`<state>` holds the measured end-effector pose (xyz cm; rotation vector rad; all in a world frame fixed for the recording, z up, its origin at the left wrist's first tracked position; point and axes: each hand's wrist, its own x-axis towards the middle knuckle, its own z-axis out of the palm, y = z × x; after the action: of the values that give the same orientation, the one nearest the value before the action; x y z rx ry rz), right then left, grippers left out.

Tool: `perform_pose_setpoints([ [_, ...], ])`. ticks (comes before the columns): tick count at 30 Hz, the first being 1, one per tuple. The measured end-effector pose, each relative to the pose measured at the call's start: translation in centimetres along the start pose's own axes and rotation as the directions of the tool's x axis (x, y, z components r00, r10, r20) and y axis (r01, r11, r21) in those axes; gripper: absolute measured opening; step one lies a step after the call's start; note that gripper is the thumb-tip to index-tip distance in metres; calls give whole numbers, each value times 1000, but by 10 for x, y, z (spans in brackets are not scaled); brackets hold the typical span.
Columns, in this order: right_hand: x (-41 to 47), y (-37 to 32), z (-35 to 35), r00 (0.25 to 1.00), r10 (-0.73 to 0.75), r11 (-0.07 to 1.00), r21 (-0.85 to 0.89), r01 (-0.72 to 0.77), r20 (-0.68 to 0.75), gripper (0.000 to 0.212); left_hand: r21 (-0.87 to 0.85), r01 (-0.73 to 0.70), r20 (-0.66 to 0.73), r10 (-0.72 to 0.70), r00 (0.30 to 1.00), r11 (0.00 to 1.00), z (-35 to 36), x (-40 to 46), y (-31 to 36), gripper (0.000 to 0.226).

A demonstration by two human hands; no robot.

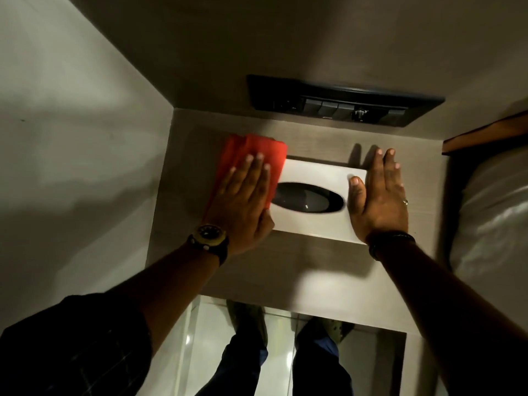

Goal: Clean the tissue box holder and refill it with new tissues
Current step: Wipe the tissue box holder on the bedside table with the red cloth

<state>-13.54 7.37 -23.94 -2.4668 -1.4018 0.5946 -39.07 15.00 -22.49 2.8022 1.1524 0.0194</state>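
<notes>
A white tissue box holder [314,172] with a dark oval opening [308,200] lies flat on a small grey bedside table [300,267]. No tissue shows in the opening. My left hand [245,201] presses a folded red cloth [257,150] flat against the holder's left end, fingers spread over the cloth. On the holder's right end my right hand [380,195] rests flat with fingers extended, thumb on the white top. I see no new tissues.
A black switch panel [343,102] is set in the wall right behind the table. White bedding [494,210] and a wooden headboard edge [485,132] lie to the right. A wall runs along the left. My shoes stand on glossy floor tiles below the table's front edge.
</notes>
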Motion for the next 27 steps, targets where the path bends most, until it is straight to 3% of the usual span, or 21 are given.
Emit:
perform_pose_setpoints([
  [4, -1, -1, 0, 1000, 8, 999, 34, -8, -14, 69, -100, 242, 8, -243, 970, 965, -2, 9, 13, 71],
  [7, 0, -1, 2, 1000, 6, 999, 41, -6, -15, 69, -46, 330, 77, -326, 942, 943, -5, 17, 30, 77],
  [12, 0, -1, 2, 999, -4, 999, 53, 6, -43, 66, -75, 170, 105, -162, 981, 983, -5, 34, 77, 80],
  [15, 0, 0, 1, 999, -5, 998, 66, 8, -46, 63, -120, 154, 85, -144, 986, 981, -7, 42, 97, 80],
  [20, 0, 2, 0, 998, -27, 999, 45, 30, -52, 65, -153, 17, 5, -16, 1000, 988, -16, 30, 72, 73],
  [22, -1, 3, 1, 998, -31, 999, 18, 32, -48, 67, -174, 60, -14, -63, 998, 983, -23, 26, 46, 81],
  [25, 0, -1, -1, 1000, 3, 999, -35, -4, -27, 68, -175, 183, 190, -149, 971, 967, -34, 21, -10, 119],
  [27, -2, -6, -5, 999, 27, 993, -113, -30, -29, 71, -79, 129, 386, -90, 918, 988, -39, 19, -43, 146],
])
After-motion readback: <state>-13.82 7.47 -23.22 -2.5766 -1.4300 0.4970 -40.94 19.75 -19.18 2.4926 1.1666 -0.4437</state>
